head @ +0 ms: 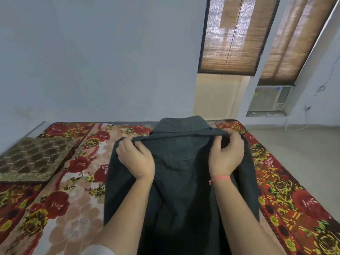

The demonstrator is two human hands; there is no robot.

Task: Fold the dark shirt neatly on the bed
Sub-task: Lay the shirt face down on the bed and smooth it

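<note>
The left hand at ten o'clock and right hand at two are gripping the dark shirt by its shoulders above the bed; levelling both hands should land it flat.

I record this as a home bedroom. A bed spread with a red floral blanket lies before me, with a brown patterned cushion on its left side. Bamboo blinds cover the windows, and a window air conditioner sits beneath one.
</note>
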